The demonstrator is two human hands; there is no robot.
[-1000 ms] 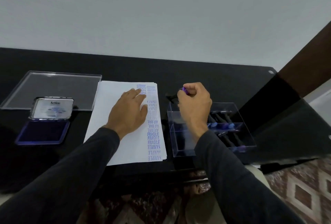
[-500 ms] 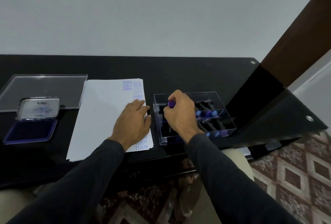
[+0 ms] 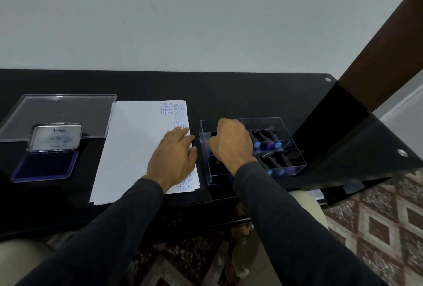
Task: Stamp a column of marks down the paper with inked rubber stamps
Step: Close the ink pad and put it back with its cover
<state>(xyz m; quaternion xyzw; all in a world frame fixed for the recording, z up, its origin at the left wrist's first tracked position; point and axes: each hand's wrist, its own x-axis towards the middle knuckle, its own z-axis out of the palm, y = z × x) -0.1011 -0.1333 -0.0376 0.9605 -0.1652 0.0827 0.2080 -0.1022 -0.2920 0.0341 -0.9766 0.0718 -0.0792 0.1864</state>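
A stack of white paper (image 3: 137, 144) lies on the black table (image 3: 229, 89), with a column of blue stamped words (image 3: 180, 123) down its right edge. My left hand (image 3: 174, 155) rests flat on that edge, covering the middle of the column. My right hand (image 3: 231, 144) reaches down into the left rear part of a clear plastic box (image 3: 297, 164), fingers curled around a rubber stamp. That stamp is almost wholly hidden under the hand. Several more black stamps with blue and purple knobs (image 3: 267, 145) lie in the box's right half.
An open ink pad (image 3: 43, 168) with its lid (image 3: 57, 136) raised sits at the left. Behind it lies a clear plastic lid (image 3: 59, 107). A dark wooden post (image 3: 384, 41) rises at the right. The table's front edge runs just before my forearms.
My right hand has carried the purple-knobbed stamp from beside the paper's top down into the clear box. My left hand has stayed flat on the paper. The view has shifted right.
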